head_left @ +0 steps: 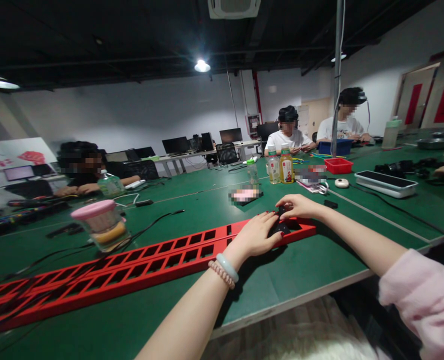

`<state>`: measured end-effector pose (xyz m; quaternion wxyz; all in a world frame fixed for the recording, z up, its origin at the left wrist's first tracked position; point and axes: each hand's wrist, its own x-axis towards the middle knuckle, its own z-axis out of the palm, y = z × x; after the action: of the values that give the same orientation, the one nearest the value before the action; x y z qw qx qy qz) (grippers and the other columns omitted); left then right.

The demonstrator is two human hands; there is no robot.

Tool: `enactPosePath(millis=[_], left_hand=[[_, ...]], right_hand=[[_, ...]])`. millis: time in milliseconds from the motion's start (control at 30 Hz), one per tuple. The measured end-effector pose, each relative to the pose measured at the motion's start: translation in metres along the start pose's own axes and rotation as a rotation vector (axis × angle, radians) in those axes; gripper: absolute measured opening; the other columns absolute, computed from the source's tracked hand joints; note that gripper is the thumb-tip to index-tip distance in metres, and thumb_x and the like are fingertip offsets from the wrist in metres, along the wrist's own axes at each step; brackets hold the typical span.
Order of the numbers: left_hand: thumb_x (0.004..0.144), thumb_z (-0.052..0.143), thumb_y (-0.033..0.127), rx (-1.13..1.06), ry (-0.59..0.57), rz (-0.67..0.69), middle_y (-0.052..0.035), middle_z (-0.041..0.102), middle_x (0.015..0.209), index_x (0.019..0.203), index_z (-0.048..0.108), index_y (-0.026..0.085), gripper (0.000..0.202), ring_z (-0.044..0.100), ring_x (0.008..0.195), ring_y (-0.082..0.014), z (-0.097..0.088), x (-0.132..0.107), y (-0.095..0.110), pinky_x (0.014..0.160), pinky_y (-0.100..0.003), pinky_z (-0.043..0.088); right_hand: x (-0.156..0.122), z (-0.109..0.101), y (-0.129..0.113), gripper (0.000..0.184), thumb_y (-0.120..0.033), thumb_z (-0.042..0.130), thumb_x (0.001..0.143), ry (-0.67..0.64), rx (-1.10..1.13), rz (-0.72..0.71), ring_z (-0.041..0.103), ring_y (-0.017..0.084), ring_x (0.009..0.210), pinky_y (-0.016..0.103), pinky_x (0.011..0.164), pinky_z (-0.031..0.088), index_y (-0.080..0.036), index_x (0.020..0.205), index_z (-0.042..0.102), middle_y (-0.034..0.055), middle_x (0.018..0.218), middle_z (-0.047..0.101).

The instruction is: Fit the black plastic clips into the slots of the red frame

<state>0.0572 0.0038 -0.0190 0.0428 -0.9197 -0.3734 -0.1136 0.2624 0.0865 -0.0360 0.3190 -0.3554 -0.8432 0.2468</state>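
Observation:
A long red frame [203, 255] with two rows of rectangular openings lies slantwise across the green table. Near its right end, my left hand [255, 234] rests on it, fingers stretched out and thumb apart. A small black part [283, 228] shows beside that thumb, over the frame's openings; whether the hand presses on it I cannot tell. My right hand [297, 206] comes in from the right with its fingers bent and pinched around a black part at the frame's far edge. The fingertips partly hide that part, so its exact kind does not show.
A pink-lidded jar [100, 225] and black cables [147, 230] are at the left, some cables crossing the frame. Beyond stand drink bottles [286, 165], a red tray [338, 165] and a white-edged box [386, 184]. Several people sit around the green table [192, 195].

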Motion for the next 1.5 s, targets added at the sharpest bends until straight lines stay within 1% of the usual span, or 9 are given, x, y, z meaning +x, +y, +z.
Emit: enactPosePath(millis=[200,367,600,767,867,1033,1300,1500], left_hand=[[0.086,0.036,0.048,-0.025,-0.025,-0.012,-0.0093,0.038,0.136,0.130,0.036,0.017,0.054,0.032,0.127,-0.0233,-0.0009,-0.0001,-0.0010,0.106,-0.038,0.023],[0.087,0.035,0.049,-0.031,-0.042,-0.003,-0.0104,0.035,0.138,0.132,0.035,0.017,0.056,0.031,0.127,-0.0231,-0.0001,-0.0004,-0.0019,0.106,-0.037,0.023],[0.086,0.035,0.051,-0.032,-0.043,-0.016,-0.0087,0.035,0.138,0.132,0.035,0.019,0.056,0.032,0.127,-0.0232,0.0017,-0.0003,-0.0024,0.106,-0.038,0.023],[0.086,0.036,0.049,-0.030,-0.058,0.000,-0.0105,0.037,0.136,0.131,0.036,0.015,0.056,0.032,0.126,-0.0234,0.0005,0.0002,-0.0017,0.106,-0.037,0.024],[0.086,0.037,0.049,-0.034,-0.053,0.002,-0.0096,0.039,0.136,0.130,0.036,0.016,0.055,0.033,0.126,-0.0231,-0.0007,0.0008,-0.0011,0.106,-0.037,0.024],[0.086,0.038,0.048,-0.055,-0.056,-0.003,-0.0095,0.038,0.136,0.129,0.039,0.017,0.053,0.033,0.126,-0.0235,-0.0017,0.0012,-0.0015,0.106,-0.038,0.024],[0.086,0.039,0.048,-0.074,-0.050,0.003,-0.0086,0.038,0.136,0.129,0.039,0.019,0.052,0.033,0.126,-0.0233,-0.0016,0.0007,-0.0025,0.106,-0.038,0.025],[0.086,0.038,0.047,-0.078,-0.051,0.011,-0.0089,0.037,0.137,0.129,0.038,0.019,0.052,0.033,0.126,-0.0228,-0.0008,0.0009,-0.0046,0.106,-0.037,0.025]], right_hand=[[0.0010,-0.0001,-0.0023,0.044,-0.037,0.069,0.061,0.013,-0.081,-0.032,0.057,0.017,0.079,0.029,0.070,0.046,-0.017,0.100,0.065,0.0060,0.090,0.063],[0.0003,0.0002,-0.0022,0.045,-0.037,0.068,0.063,0.002,-0.066,-0.093,0.057,0.018,0.087,0.029,0.075,0.046,-0.018,0.103,0.063,0.0070,0.097,0.062],[-0.0005,-0.0009,-0.0025,0.047,-0.040,0.066,0.066,-0.024,-0.079,-0.113,0.057,0.019,0.091,0.030,0.080,0.045,-0.018,0.108,0.062,0.0074,0.100,0.061],[0.0000,-0.0009,-0.0012,0.049,-0.040,0.066,0.067,-0.030,-0.116,-0.097,0.058,0.019,0.089,0.030,0.079,0.045,-0.018,0.110,0.061,0.0072,0.099,0.062],[0.0012,0.0013,0.0010,0.050,-0.042,0.067,0.065,-0.021,-0.102,-0.071,0.058,0.018,0.086,0.029,0.076,0.045,-0.018,0.109,0.062,0.0069,0.096,0.062],[0.0028,0.0044,0.0037,0.051,-0.043,0.068,0.063,-0.014,-0.074,-0.047,0.058,0.019,0.086,0.028,0.075,0.046,-0.018,0.107,0.063,0.0068,0.096,0.062],[0.0015,0.0023,-0.0006,0.050,-0.045,0.065,0.066,-0.049,-0.148,-0.075,0.058,0.020,0.089,0.029,0.079,0.044,-0.019,0.109,0.062,0.0065,0.095,0.062],[0.0014,0.0015,-0.0018,0.052,-0.048,0.063,0.067,-0.074,-0.162,-0.078,0.057,0.019,0.087,0.028,0.078,0.044,-0.018,0.110,0.062,0.0069,0.094,0.062]])
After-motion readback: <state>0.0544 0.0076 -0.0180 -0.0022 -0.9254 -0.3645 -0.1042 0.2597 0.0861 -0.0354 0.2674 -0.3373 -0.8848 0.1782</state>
